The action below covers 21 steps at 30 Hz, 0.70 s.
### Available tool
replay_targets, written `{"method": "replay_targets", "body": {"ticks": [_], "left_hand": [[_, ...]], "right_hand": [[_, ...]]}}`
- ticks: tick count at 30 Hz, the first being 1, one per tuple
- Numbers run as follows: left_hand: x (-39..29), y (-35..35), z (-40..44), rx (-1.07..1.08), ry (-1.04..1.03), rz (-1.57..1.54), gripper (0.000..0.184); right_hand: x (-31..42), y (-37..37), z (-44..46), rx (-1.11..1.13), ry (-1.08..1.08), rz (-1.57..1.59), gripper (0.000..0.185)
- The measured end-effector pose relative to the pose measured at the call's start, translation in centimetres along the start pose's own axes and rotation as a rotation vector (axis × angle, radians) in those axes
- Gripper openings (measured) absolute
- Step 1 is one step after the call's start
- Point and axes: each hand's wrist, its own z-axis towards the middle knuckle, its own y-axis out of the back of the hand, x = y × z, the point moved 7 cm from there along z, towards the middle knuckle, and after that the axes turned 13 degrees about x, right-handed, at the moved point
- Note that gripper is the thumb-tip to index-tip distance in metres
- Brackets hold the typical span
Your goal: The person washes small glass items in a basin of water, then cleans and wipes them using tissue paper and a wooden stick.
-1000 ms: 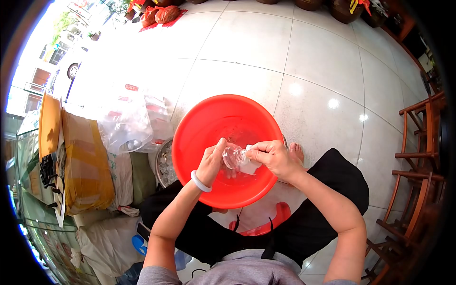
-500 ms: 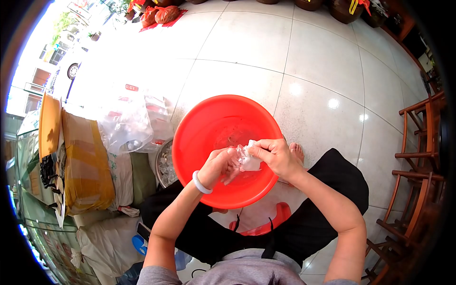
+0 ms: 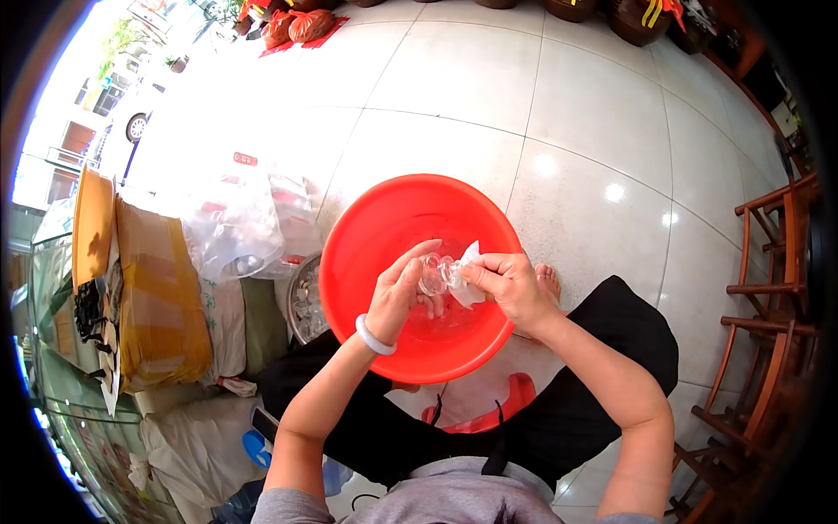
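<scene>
Over the red basin (image 3: 349, 231), my left hand (image 3: 397, 288) holds a small clear glass (image 3: 431, 276) that narrows like a stem, with the fingers curved round its wide end. My right hand (image 3: 511, 284) pinches a thin white cloth or tissue (image 3: 472, 255) against the narrow end of the glass. The two hands are close together but apart. Shallow water and a few dark specks seem to lie in the basin below them. Part of the glass is hidden by my fingers and the white cloth.
Left of the basin stands a metal bowl (image 3: 293, 306) of clear glass pieces, beside plastic bags (image 3: 236, 231) and a taped carton (image 3: 161, 297). Wooden chairs (image 3: 768, 288) line the right side. Brown jars (image 3: 633, 22) stand at the back. A red stool (image 3: 515, 397) shows between my legs.
The white cloth has shifted from round the glass to its narrow end, and the clear glass now shows more. My left hand's fingers have opened out somewhat round it.
</scene>
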Motion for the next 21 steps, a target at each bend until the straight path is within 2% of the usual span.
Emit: {"method": "replay_targets", "body": {"ticks": [8,11,15,20,21], "left_hand": [[-0.1,-0.2,0.0,0.126,-0.079,0.098,0.04],[1.0,0.2,0.0,0.101,0.033,-0.02,0.034],[1.6,0.0,0.0,0.116,0.148,-0.073,0.034],[2.7,0.2,-0.1,0.152,0.264,-0.171,0.045],[3.0,0.2,-0.2,0.191,0.307,-0.204,0.047]], "right_hand": [[0.3,0.0,-0.1,-0.017,-0.048,0.077,0.022],[0.5,0.1,-0.3,-0.025,-0.055,-0.024,0.021],[0.7,-0.1,-0.2,-0.002,0.091,-0.126,0.019],[1.6,-0.5,-0.2,0.078,0.187,-0.317,0.015],[2.0,-0.8,-0.3,0.104,0.262,-0.377,0.014]]}}
